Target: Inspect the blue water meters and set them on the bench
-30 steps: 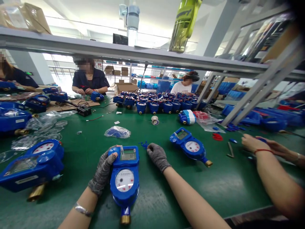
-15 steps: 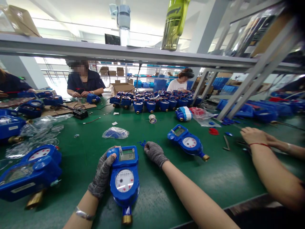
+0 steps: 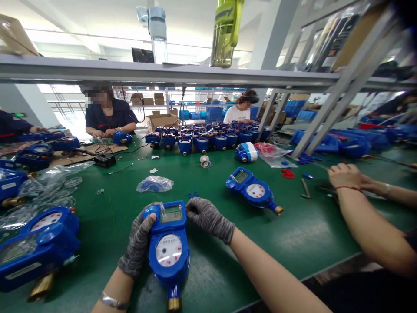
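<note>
A blue water meter (image 3: 169, 250) with a small display and a round white dial lies in front of me, its brass end toward me. My left hand (image 3: 138, 241), in a grey fingerless glove, grips the meter's upper left side. At the display's right edge is my right hand (image 3: 208, 217), also gloved, its fingers pinched together; what is between them is too small to make out. Tiny blue pieces (image 3: 193, 195) lie on the green table just beyond it. A second blue meter (image 3: 254, 190) rests to the right.
More meters (image 3: 39, 243) stand at the left, and a row of them (image 3: 220, 141) at the back. A plastic bag (image 3: 155, 184) and a wire spool (image 3: 205, 162) lie mid-table. A co-worker's hands (image 3: 347, 176) work at the right. A shelf (image 3: 182, 71) spans overhead.
My right hand has come from the small blue pieces back to the meter's right edge. My left hand still holds the meter. The view has shifted slightly.
</note>
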The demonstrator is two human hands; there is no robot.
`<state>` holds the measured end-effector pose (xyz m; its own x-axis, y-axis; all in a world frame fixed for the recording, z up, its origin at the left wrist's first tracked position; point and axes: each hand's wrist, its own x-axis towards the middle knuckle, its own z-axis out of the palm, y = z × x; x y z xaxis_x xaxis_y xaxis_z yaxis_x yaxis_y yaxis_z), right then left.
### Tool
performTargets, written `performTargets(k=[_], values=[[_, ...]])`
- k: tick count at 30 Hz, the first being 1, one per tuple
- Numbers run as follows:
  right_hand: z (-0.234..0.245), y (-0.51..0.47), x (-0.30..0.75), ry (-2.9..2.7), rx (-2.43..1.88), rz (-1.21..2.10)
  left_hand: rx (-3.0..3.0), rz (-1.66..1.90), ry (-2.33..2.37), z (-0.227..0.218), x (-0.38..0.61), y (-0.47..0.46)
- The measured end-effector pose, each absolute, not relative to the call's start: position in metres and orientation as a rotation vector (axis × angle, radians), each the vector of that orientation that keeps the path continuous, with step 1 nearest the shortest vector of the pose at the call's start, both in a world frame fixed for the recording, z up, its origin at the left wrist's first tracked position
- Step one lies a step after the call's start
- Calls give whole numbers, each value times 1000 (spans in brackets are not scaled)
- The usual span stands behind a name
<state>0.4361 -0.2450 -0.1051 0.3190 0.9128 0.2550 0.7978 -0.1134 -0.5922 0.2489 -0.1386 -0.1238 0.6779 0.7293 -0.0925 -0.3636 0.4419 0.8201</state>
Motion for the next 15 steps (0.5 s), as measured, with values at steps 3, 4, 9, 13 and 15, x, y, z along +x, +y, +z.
performTargets(k=[3, 4, 9, 13, 15], values=[[-96, -247, 432, -1586, -1961, 162, 890, 726, 479, -125, 248, -138], [-95, -249, 430, -1612, -1965, 149, 898, 733, 474, -125, 248, -138], [-112, -265, 430, -1720, -1907, 96, 901, 730, 451, -127, 249, -138], [-127, -275, 432, -1442, -1743, 343, 921, 721, 470, -125, 249, -140], [-129, -272, 432, -1095, -1652, 624, 910, 733, 482, -125, 249, -140]])
